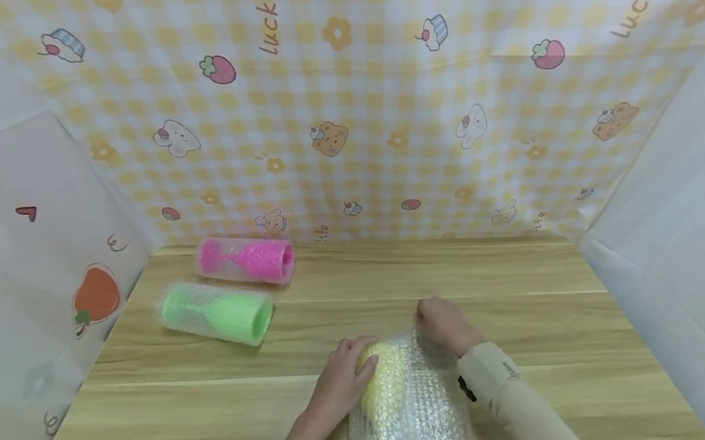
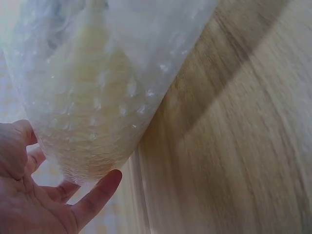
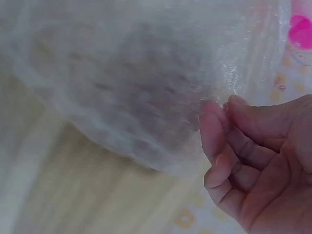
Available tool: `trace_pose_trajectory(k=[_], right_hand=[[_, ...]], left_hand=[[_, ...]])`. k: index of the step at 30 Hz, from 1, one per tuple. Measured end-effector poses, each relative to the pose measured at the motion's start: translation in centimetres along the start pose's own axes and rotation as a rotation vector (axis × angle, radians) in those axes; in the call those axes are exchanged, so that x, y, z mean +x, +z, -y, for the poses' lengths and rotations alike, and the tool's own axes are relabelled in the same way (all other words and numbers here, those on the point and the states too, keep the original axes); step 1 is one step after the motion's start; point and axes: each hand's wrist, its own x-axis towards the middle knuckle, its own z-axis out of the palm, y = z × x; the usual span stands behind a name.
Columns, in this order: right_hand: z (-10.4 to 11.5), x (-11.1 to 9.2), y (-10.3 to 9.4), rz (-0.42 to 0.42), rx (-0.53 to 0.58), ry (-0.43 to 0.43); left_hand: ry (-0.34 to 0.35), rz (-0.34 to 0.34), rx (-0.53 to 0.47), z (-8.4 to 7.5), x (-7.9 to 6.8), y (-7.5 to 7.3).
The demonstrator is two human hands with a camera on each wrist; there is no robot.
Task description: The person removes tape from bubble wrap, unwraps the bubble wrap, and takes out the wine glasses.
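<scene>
Bubble wrap [image 1: 435, 417]: covers the yellow object [image 1: 384, 387], extends right of it.
Yellow object: between both hands.
Left hand [image 1: 342, 381]: grips the yellow object's far end through the wrap.
Right hand [image 1: 444, 324]: pinches wrap edge, right of the yellow object.
Green wrapped piece [image 1: 227, 314]: farther, left of the yellow object.

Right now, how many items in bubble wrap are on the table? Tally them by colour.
Pink goblet-shaped item: 1
Green goblet-shaped item: 1
Yellow item, held by the left hand while the right hand pinches the bubble wrap: 1
Total: 3
</scene>
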Motion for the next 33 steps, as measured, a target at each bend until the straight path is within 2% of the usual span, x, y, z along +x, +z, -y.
trace_pose_trajectory(k=[4,10,13,17,23,26,30,33], right_hand=[[-0.5,0.8,0.7,0.033,-0.004,-0.01],[-0.5,1.9,0.8,0.058,-0.07,-0.049],[-0.4,2.0,0.8,0.051,-0.089,-0.046],[-0.3,1.4,0.8,0.018,-0.05,-0.03],[0.5,-1.6,-0.1,-0.012,0.144,0.012],[1.4,-4.2,-0.5,0.044,0.241,0.011],[2.6,-7.9,0.0,0.127,0.198,-0.071],[3.2,-10.1,0.9,0.132,0.09,-0.143]], left_hand=[[0.005,0.001,-0.002,0.0,0.0,0.0],[0.004,-0.011,-0.003,-0.1,-0.1,-0.2],[0.007,-0.014,-0.007,-0.2,-0.1,-0.3],[0.007,-0.004,-0.028,0.0,-0.3,-0.4],[0.013,0.015,-0.135,1.1,-0.8,-0.6],[0.012,0.019,-0.182,1.7,-1.1,-0.9],[-0.004,0.019,-0.219,1.7,-1.3,-1.6],[-0.02,-0.012,-0.185,0.6,-1.5,-2.4]])
